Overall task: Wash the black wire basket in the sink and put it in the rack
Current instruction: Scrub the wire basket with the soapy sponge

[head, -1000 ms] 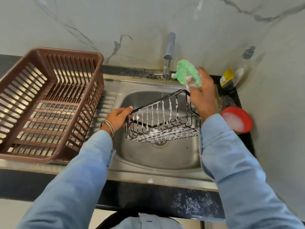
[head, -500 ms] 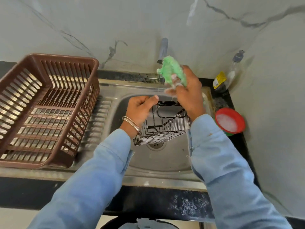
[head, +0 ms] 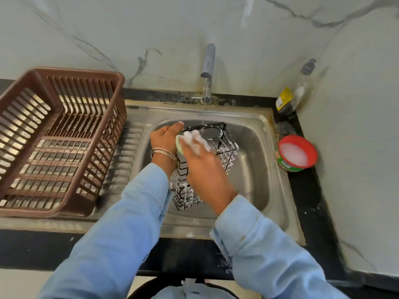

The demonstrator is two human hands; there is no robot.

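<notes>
The black wire basket [head: 224, 145], streaked with white foam, stands on end over the steel sink [head: 257, 169]. My left hand [head: 165, 137] grips its upper left edge. My right hand [head: 203, 167] presses a green sponge [head: 179, 145] against the basket's left side, with foam over the fingers. The brown plastic rack [head: 60, 139] sits on the drainboard to the left, with nothing in it. A thin stream of water falls from the tap [head: 208, 70] onto the basket's far rim.
A red tub of soapy water [head: 296, 153] stands on the black counter right of the sink. A clear soap bottle [head: 295, 91] leans in the back right corner. Marble walls close in behind and at the right.
The basket has been turned from lying flat to standing on end. My right hand came down from beside the tap and now holds the sponge on the basket's side.
</notes>
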